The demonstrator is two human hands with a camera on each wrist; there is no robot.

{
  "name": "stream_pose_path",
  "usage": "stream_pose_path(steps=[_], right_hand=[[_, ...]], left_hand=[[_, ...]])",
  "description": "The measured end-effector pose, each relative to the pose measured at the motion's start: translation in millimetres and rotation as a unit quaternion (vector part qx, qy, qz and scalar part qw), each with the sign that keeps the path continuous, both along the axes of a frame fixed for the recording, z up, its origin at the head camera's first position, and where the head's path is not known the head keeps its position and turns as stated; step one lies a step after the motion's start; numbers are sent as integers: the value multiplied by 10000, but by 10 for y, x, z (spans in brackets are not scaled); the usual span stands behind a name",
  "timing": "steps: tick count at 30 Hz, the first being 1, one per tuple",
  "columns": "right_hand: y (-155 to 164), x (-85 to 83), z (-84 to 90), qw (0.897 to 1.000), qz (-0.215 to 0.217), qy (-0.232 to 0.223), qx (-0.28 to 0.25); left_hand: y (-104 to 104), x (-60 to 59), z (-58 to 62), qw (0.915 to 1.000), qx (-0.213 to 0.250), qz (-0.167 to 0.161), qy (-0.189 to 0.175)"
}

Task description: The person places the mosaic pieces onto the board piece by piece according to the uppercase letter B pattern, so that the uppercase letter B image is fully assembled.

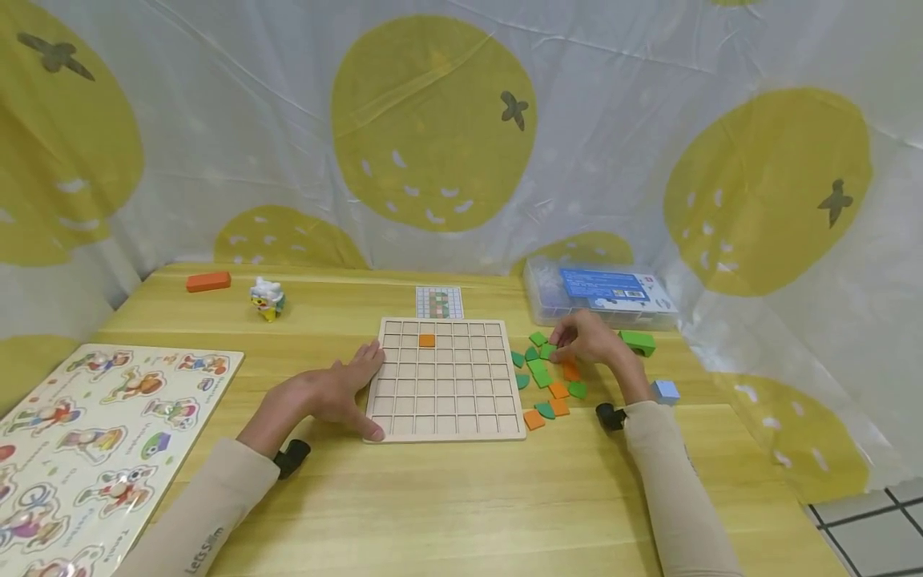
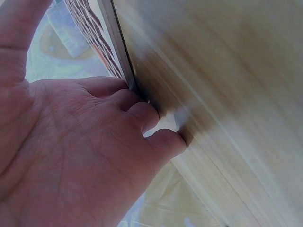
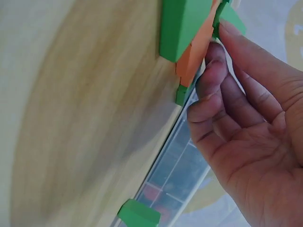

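"Wooden grid board (image 1: 445, 389) on the table (image 1: 433, 497). Why's the left hand (image 1: 344, 393) at its 9 o'clock?"

"Thumb and fingers spread along that edge. Likely bracing so it won't skate."

"Right hand (image 1: 587, 338)?"

"Out at 2, thumb and fingers pinching a green tile (image 3: 234, 20). Loose tiles (image 1: 539, 373) lie at 3, presumably for short reach. One orange tile (image 1: 427, 340) sits in a cell toward 11."

"Card (image 1: 439, 303) at 12?"

"Flat, just beyond the board. Probably there to stay readable past the hands."

"Surface, room?"

"Yellowish wood grain. Fruit-print sheet (image 1: 606, 144) hangs behind at 12, wraps round to 3. Gridded floor (image 1: 868, 543) shows at 4."
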State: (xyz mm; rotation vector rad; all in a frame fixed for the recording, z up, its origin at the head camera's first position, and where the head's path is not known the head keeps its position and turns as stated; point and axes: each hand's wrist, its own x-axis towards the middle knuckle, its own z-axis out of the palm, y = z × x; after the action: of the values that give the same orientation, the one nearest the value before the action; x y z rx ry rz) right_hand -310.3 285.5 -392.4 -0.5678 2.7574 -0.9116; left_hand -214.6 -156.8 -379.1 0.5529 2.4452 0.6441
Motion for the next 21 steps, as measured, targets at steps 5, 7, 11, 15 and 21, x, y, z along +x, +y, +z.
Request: stream_pose_path(steps=[5,7,11,15,21], right_hand=[[16,18,8,9998,53,121,-137],[11,34,28,9997,51,168,-179],[-35,70,113,9994,16,129,-336],[-240,80,225,9974,139,-116,-694],[-825,44,316,9912,579,-453,-1096]], left_hand=[[-2,4,2,10000,5,24,-4],[-6,3,0,10000,-8,25,-4],[-5,-4,-17,10000,11,9,-10],[-4,-5,-26,10000,-3,30,-20],[2,-6,-17,10000,-31,18,9]])
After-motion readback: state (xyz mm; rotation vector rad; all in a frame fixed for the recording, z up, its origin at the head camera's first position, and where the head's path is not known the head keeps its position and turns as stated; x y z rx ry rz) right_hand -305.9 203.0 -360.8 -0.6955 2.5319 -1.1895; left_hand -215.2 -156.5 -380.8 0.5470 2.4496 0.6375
